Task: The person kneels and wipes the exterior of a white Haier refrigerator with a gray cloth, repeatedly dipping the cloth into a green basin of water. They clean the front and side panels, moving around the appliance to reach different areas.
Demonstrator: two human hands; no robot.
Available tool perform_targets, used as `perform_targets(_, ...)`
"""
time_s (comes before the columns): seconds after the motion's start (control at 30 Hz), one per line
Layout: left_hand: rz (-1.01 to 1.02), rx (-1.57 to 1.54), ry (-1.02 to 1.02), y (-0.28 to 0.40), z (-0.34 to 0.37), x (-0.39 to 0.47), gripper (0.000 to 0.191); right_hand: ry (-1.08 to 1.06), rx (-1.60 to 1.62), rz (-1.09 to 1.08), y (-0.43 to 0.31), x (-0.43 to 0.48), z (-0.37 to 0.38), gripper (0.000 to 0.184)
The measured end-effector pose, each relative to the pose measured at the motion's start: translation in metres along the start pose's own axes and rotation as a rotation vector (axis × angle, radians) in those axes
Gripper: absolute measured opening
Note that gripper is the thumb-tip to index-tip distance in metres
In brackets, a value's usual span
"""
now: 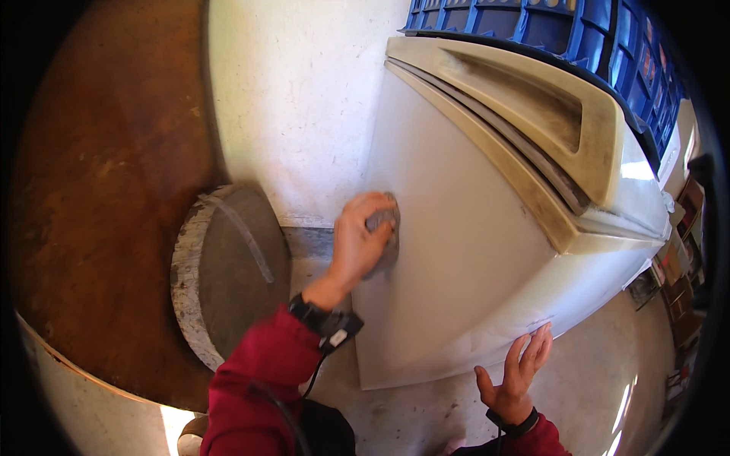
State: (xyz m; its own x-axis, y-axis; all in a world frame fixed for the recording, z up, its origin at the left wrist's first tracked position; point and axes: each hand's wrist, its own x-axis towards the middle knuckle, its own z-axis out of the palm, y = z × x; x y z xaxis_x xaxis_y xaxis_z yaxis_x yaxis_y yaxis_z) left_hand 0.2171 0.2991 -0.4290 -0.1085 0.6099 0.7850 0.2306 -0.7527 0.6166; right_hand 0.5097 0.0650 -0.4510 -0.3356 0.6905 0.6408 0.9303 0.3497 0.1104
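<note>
My left hand (355, 236) grips a bunched grey cloth (390, 251) and holds it against the broad pale panel of a chest freezer (456, 228), near that panel's edge by the wall. The fingers of my right hand (520, 370) are spread, with nothing in them. Its fingertips rest on the freezer's adjoining glossy side, beside a small dark mark (540, 322). Above the panel runs the yellowed lid rim with a recessed handle (530, 94). Dark grime shows in the recess and along the lid seam (502, 145).
A blue plastic crate (524, 28) sits on the freezer lid. At left, a thick round slab (245, 285) with tape across it leans by a large brown board (114, 228). A white wall (296, 102) stands behind. Cluttered shelves (684, 268) line the far right.
</note>
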Motion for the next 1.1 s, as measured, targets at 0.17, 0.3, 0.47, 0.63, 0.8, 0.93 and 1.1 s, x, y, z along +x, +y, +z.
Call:
perform_targets(0.17, -0.274, -0.095, 0.061, -0.055, 0.021, 0.071, 0.018, 0.05, -0.05, -0.027, -0.001, 0.002, 0.007, 0.084)
perform_targets(0.3, -0.122, 0.013, 0.053, -0.026, 0.012, 0.029, 0.025, 0.017, -0.037, -0.014, 0.0, 0.001, 0.003, 0.084)
perform_targets(0.47, 0.031, 0.001, -0.049, 0.02, -0.008, -0.024, 0.027, 0.008, 0.002, 0.006, -0.001, 0.001, 0.001, 0.085)
perform_targets(0.63, -0.305, -0.222, -0.042, -0.034, 0.009, 0.055, 0.029, 0.004, -0.019, 0.002, -0.002, 0.001, 0.001, 0.085)
perform_targets(0.8, -0.142, -0.061, 0.011, -0.015, 0.006, 0.029, 0.031, -0.007, -0.011, 0.009, 0.0, -0.001, 0.001, 0.084)
perform_targets(0.93, 0.123, -0.049, -0.084, 0.028, -0.014, -0.026, 0.032, 0.011, 0.02, 0.024, 0.0, -0.002, 0.002, 0.084)
perform_targets(1.1, 0.159, 0.038, 0.009, -0.017, 0.003, 0.037, 0.027, 0.006, 0.015, 0.026, -0.003, 0.0, 0.0, 0.085)
